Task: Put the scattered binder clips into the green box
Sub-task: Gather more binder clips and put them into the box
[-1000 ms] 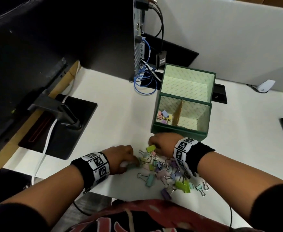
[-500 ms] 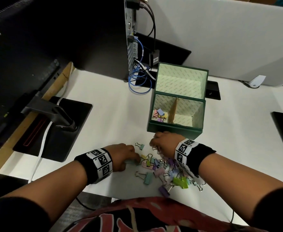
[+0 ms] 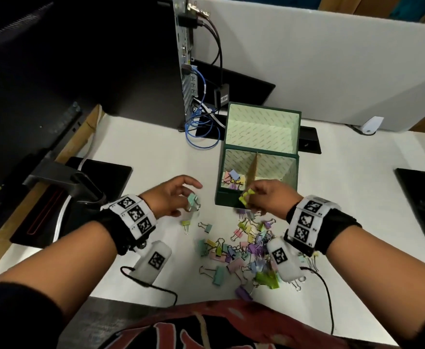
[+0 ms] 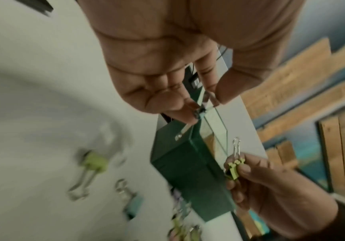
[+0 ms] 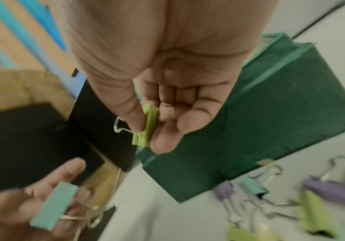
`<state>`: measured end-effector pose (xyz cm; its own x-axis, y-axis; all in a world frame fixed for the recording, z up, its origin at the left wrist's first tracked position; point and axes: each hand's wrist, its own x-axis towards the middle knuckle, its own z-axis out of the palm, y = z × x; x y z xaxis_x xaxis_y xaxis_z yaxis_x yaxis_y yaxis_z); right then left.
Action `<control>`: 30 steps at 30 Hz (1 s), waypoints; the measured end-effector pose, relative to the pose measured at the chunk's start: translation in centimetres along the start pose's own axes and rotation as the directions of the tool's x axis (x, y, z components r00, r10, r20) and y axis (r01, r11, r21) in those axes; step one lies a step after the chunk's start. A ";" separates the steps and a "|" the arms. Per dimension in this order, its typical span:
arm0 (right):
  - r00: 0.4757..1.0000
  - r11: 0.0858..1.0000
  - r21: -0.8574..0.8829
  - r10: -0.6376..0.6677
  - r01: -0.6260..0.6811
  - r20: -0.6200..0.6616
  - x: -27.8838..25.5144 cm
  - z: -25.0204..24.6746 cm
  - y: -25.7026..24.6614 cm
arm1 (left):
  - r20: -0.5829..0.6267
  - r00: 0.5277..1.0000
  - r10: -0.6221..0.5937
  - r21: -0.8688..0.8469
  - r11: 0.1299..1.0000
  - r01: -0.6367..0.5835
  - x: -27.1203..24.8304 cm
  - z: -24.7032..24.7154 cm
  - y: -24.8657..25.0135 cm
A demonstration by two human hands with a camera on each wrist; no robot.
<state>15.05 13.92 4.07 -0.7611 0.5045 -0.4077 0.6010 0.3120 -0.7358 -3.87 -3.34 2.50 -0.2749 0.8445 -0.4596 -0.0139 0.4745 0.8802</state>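
Note:
The green box (image 3: 231, 200) stands open in the middle of the white table (image 3: 151, 152), its lid tipped back. Its left compartment holds several pastel binder clips (image 3: 232, 178). My left hand (image 3: 190, 199) hovers left of the box and pinches a mint-green clip (image 3: 193, 199), which the right wrist view also catches as the mint-green clip (image 5: 54, 205). My right hand (image 3: 250, 197) is at the box's front wall and pinches a yellow-green clip (image 3: 246, 196) between thumb and forefinger, shown close as the yellow-green clip (image 5: 146, 127). A heap of loose clips (image 3: 244, 248) lies near me.
A monitor foot (image 3: 85, 187) sits at the left. A computer tower (image 3: 185, 59) with a blue cable (image 3: 201, 139) stands behind the box. A black pad (image 3: 422, 205) lies at the right, and a white partition (image 3: 332, 59) closes the back.
Both hands have risen off the heap, each with a clip. The left hand has moved away from me, and the right hand has reached the box's front wall.

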 end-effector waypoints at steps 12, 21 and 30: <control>0.991 0.959 0.277 0.092 -0.061 -0.101 2.2 -1.8 -0.6 | -0.048 0.998 -0.045 -0.133 0.990 0.038 3.7 1.8 3.9; 0.995 0.936 -0.341 -0.102 0.093 -0.011 -3.1 -1.7 1.5 | 0.003 0.992 0.129 0.144 0.981 -0.128 5.6 3.4 5.3; 0.980 0.841 -0.530 -0.002 0.110 0.200 -4.6 0.0 3.9 | 0.104 0.966 0.237 0.457 0.851 -0.259 3.5 3.6 3.8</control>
<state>20.85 12.81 3.06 -0.7957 0.3331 -0.5059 0.5513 0.7443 -0.3770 -1.48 2.33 3.81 -0.1685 0.9542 -0.2472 0.4988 0.2989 0.8136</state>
